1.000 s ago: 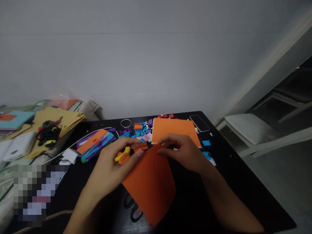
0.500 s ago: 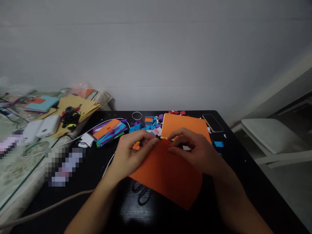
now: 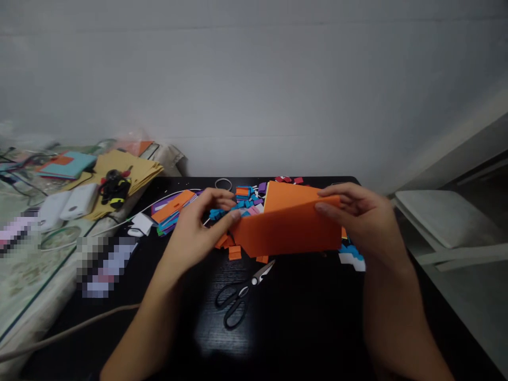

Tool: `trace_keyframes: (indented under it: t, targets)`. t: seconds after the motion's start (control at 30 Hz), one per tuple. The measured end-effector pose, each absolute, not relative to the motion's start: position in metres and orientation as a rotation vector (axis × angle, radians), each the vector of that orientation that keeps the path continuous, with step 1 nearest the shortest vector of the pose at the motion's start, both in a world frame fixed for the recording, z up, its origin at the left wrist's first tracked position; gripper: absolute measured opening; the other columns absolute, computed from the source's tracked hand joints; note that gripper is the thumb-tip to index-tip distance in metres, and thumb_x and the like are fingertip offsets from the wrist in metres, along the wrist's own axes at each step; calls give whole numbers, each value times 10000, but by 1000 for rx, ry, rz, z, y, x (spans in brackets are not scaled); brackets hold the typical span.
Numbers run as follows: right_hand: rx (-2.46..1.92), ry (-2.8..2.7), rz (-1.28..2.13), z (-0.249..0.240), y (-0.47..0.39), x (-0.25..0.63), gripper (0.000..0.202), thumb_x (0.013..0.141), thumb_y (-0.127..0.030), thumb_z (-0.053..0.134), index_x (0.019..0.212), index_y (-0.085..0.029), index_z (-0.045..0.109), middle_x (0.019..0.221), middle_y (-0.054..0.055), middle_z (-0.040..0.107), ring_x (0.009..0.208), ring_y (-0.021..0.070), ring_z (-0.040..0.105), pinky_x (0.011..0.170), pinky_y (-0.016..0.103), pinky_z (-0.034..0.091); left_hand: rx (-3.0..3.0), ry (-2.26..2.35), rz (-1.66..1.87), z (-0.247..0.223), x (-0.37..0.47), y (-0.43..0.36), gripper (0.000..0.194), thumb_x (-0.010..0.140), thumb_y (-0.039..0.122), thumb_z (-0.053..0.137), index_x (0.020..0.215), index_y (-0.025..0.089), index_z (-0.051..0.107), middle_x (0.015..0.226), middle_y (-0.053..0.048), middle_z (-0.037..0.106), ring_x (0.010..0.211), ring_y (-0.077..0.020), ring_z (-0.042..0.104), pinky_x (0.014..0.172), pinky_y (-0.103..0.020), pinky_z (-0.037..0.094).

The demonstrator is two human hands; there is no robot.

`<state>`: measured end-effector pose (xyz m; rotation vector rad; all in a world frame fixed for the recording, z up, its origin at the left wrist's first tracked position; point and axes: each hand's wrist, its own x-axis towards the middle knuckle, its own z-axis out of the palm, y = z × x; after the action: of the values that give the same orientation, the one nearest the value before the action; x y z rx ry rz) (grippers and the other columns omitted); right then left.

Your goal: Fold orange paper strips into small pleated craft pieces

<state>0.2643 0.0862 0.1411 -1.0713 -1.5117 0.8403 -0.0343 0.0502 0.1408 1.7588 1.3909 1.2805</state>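
Centrally, just right of mid-frame: one orange sheet (image 3: 288, 230), raised on edge, its broad face toward the viewer. Long axis: across the frame, left to right, the top edge climbing slightly to the right. Position: between the two hands, spanning the gap from one to the other. Lower edge: near the table (image 3: 309, 323); contact cannot be told.

Right hand (image 3: 359, 211): right of centre, at the sheet's upper right corner; thumb in front, fingers behind, a narrow pinch on the paper. Nearer hand: the right, by overlap, lying well onto that end.

Left hand (image 3: 200, 227): left of centre, thumb tip at the sheet's upper left end, fingers curled just above with a small space; whether it grips cannot be told.

Beyond the sheet, higher in frame: an orange-topped stack of paper (image 3: 291, 193), partly covered. Below the sheet, lower centre: scissors (image 3: 243, 292), black handles to the lower left, tips to the upper right, touched by neither hand. Under the sheet's left end: small orange pieces (image 3: 235, 252).
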Motion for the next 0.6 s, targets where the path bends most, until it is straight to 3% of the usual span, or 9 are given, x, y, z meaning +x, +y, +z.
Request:
trace_keyframes:
  t: [0.07, 0.13, 0.2, 0.27, 0.37, 0.43, 0.6]
  targets:
    - [-1034, -1606, 837, 141, 77, 251, 258, 774, -323, 894, 991, -247, 777, 806, 16, 762, 663, 161, 700, 568, 272, 571, 1980, 1411, 1159, 140, -28, 46, 313, 901, 338, 763, 1193, 246, 698, 1181, -63, 748, 1108, -234, 686, 996, -394, 521]
    - [-988, -1696, 936, 140, 65, 236, 295, 819, -307, 864, 1086, -243, 758, 813, 6, 762, 689, 154, 708, 608, 263, 579, 2083, 1329, 1015, 140, -19, 41, 342, 896, 349, 774, 1221, 269, 701, 1208, -50, 752, 1119, -233, 687, 992, -390, 522]
    - [-909, -1773, 1005, 139, 56, 225, 320, 862, -323, 834, 1161, -258, 742, 837, -7, 764, 691, 133, 700, 627, 244, 577, 2075, 1217, 863, 141, -11, 36, 205, 910, 347, 755, 1094, 261, 739, 1033, -17, 770, 933, -192, 706, 817, -315, 547]
    - [-904, -1818, 969, 138, 51, 220, 318, 874, -317, 825, 1177, -272, 739, 854, -15, 763, 695, 120, 690, 646, 236, 578, 2044, 1175, 780, 142, -5, 33, 119, 936, 329, 706, 881, 230, 743, 792, 13, 714, 709, -148, 640, 628, -262, 481]
    - [-947, -1811, 908, 139, 54, 224, 341, 838, -314, 859, 1159, -279, 750, 920, -3, 786, 808, 149, 735, 742, 267, 610, 1888, 1210, 912, 142, -6, 33, 213, 939, 354, 696, 783, 212, 728, 683, 19, 650, 607, -127, 560, 544, -248, 417]
    - [-956, -1720, 924, 141, 60, 230, 299, 807, -313, 880, 1079, -265, 765, 939, 10, 800, 869, 178, 763, 780, 292, 633, 1639, 1221, 1098, 140, -10, 36, 189, 909, 395, 747, 838, 220, 745, 734, 7, 687, 629, -135, 601, 548, -244, 455]
    - [-896, -1385, 987, 144, 64, 229, 157, 799, -245, 862, 924, -242, 767, 820, -9, 793, 759, 166, 772, 718, 280, 661, 1234, 1137, 1316, 133, -18, 43, 216, 866, 395, 810, 1000, 229, 775, 899, -43, 788, 751, -193, 735, 656, -285, 600]
